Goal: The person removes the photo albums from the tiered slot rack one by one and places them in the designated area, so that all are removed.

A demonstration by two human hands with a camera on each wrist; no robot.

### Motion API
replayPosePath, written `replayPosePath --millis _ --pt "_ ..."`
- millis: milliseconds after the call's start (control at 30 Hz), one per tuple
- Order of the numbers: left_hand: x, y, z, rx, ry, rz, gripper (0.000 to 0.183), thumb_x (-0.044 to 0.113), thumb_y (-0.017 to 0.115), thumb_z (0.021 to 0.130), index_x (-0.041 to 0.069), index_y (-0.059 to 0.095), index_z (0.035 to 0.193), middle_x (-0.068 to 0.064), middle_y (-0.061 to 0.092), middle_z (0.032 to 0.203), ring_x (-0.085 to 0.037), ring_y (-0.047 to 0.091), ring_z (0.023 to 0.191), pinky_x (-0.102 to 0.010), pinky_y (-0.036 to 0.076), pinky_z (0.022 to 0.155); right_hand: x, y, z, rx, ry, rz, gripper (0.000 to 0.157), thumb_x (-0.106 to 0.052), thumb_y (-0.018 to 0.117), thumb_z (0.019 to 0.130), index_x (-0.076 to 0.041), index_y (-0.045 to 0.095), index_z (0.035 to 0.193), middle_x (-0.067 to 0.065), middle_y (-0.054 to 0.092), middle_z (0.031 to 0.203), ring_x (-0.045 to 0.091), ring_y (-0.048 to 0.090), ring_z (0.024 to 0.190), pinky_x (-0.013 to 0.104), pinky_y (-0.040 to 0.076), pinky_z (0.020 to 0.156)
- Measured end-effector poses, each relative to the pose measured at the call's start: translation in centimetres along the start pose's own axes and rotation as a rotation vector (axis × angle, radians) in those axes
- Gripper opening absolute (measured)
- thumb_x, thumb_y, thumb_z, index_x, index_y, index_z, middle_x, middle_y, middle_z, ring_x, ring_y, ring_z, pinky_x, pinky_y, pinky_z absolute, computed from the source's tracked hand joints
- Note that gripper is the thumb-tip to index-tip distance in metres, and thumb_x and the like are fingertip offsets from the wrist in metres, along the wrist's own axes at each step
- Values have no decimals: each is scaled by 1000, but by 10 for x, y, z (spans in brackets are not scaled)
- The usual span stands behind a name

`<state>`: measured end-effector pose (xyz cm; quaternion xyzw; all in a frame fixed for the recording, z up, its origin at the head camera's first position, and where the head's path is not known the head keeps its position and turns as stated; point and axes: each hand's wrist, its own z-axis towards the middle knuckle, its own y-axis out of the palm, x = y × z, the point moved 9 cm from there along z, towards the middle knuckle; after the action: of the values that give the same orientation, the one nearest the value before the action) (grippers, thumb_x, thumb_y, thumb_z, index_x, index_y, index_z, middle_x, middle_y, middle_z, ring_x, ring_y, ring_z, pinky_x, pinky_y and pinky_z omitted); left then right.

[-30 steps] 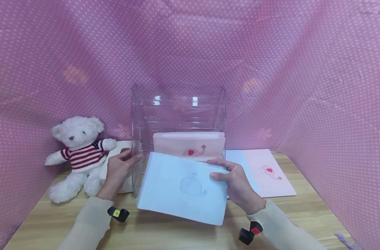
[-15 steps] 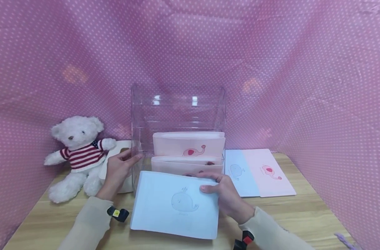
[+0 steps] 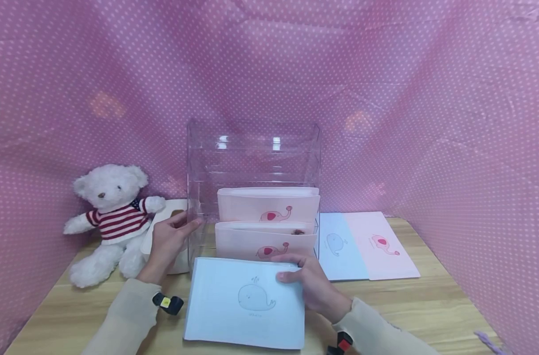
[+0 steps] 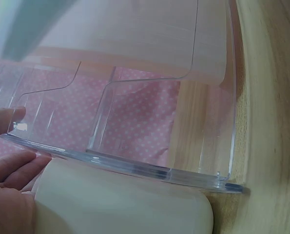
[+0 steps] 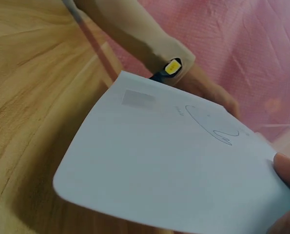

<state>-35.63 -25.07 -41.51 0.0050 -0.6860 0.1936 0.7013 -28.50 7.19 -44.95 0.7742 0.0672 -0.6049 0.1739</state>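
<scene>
My right hand (image 3: pixel 318 286) pinches the upper right edge of a light blue notebook (image 3: pixel 216 301) with a whale drawn on its cover, thumb on the front. The notebook is held in front of a clear plastic rack (image 3: pixel 251 160). My left hand (image 3: pixel 168 241) grips the rack's left side panel; in the left wrist view its thumb (image 4: pixel 19 114) lies on the inner face and the other fingers outside. Two pink notebooks with elephant drawings, a rear one (image 3: pixel 238 204) and a front one (image 3: pixel 233 244), stand in the rack's lower tiers.
A white teddy bear (image 3: pixel 107 180) in a striped sweater sits at the left, beside a cream-coloured container (image 3: pixel 176 266) against the rack. Right of the rack lie another blue notebook (image 3: pixel 336 266) and a pink one (image 3: pixel 384 264), overlapping. Polka-dot cloth (image 3: pixel 429 123) surrounds the wooden table (image 3: pixel 429 310).
My right hand has drawn the blue whale notebook down and slightly left, away from the rack, uncovering the front pink notebook. My left hand has stayed on the rack.
</scene>
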Motion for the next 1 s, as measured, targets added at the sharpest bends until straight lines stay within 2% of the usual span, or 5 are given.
replayPosePath --millis 167,300,433,667,1000 --pt "0 0 0 6 -6 -8 56 31 78 90 12 61 140 -12 66 137 -11 63 113 -8 49 83 5 4 4 -6 -1 0 46 5 68 81 2 66 127 6 75 114 25 76 94 43 62 83" --pt "-1 0 1 3 -18 -34 59 31 79 89 11 60 141 -12 64 140 -4 62 108 -7 48 83 9 6 6 -11 -5 3 47 6 69 80 5 65 126 10 67 129 26 76 96 43 62 83" --pt "-3 -1 1 8 -31 -39 60 30 79 89 11 59 142 -11 64 140 -6 62 110 -8 49 84 14 7 9 -12 -4 -2 47 6 69 80 5 65 127 15 60 139 26 76 98 43 62 83" --pt "-2 0 0 5 -28 -20 58 32 78 90 13 59 142 -10 65 139 -11 62 114 -15 51 90 18 8 11 1 -14 -19 46 6 69 80 6 66 126 16 61 137 28 76 99 42 62 84" --pt "0 -2 1 7 -13 -40 62 31 80 88 9 59 142 -14 63 140 -2 61 106 -4 48 79 28 9 15 -1 28 -34 45 3 69 82 4 66 127 15 72 125 26 76 98 42 62 85"
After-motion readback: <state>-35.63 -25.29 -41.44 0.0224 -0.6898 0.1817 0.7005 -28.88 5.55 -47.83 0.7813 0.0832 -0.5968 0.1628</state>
